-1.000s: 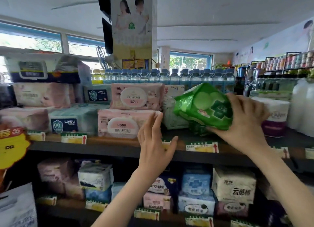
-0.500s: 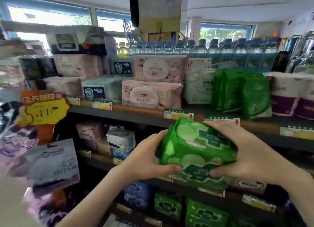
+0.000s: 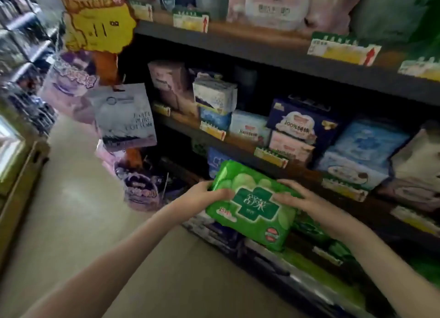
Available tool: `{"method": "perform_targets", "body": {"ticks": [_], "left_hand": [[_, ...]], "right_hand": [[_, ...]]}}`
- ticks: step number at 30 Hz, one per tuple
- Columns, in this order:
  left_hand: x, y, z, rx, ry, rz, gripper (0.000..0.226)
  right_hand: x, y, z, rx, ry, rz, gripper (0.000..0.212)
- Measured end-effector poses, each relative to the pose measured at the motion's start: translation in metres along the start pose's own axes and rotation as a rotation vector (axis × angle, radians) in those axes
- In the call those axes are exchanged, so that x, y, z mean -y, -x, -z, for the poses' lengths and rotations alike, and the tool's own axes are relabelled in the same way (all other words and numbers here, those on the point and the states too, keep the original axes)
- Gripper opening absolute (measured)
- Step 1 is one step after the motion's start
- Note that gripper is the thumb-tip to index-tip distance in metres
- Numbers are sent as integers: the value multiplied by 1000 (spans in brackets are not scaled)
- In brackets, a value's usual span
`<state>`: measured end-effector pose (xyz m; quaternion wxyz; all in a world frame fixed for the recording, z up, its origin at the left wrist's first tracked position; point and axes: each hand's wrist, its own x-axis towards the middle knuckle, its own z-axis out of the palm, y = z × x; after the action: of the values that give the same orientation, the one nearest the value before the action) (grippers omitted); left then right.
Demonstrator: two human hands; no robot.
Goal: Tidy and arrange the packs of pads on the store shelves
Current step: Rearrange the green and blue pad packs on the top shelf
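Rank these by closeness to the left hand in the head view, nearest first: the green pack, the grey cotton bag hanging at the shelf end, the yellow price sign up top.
1. Green pack: held in the left hand, touching it.
2. Grey cotton bag: hanging up and to the left, at the shelf end.
3. Yellow price sign: highest, far up at the top left.

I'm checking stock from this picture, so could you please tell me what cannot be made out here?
All in the head view:
- Bottom shelf stock: largely hidden behind the green pack held by the left hand and right hand.
- Price tags: print blurred, too small to read.
- Top-shelf wipes packs: cut off by the upper edge.
- Hanging bags at the left: motion-blurred.
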<state>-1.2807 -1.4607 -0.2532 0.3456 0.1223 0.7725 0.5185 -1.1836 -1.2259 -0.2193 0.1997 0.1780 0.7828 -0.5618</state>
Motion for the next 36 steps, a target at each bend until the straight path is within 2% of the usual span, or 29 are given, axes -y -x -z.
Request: {"method": "perform_targets", "body": {"ticks": [1,5,7,9,11,14,19,22,24,27,29,31,36], "left_hand": [[16,-5,0,-9,7,38,59],[65,-9,-12,35,17,143,32],[88,-14,-17,53,-13,168,48],[113,-27,-21,50,-69,169,80],[134,-42,-25,34,-156,174,89],[147,-61,-38,-40,-216,135,75],[151,-100,-59,-222,-95,19,46],[153,-119,-65,-255,-54,0,42],[159,-128,-64,-225,-24,64,48],[173,-134,-57,-130,96,159,62],[180,-132,-53,-68,162,156,75],[181,-127,-47,-80,228,151,86],[179,-115,-2,-364,383,88,52]], "right_hand": [[-13,-11,-10,7,-68,-42,77],[-69,-49,-37,21,-274,-157,80],[-92,-55,-52,11,-335,-153,71],[-113,-60,-65,-14,-340,-131,64],[-135,-64,-74,-112,-301,-96,61],[-160,-77,-78,-303,-193,0,59],[-170,-105,-69,-493,-444,-35,49],[-181,-118,-62,-499,-516,-69,75],[-185,-122,-59,-448,-524,-71,68],[-181,-126,-62,-378,-502,-65,62],[-173,-126,-68,-371,-502,-28,60],[-163,-126,-80,-381,-381,56,59],[-126,-151,-123,-317,36,357,76]]}}
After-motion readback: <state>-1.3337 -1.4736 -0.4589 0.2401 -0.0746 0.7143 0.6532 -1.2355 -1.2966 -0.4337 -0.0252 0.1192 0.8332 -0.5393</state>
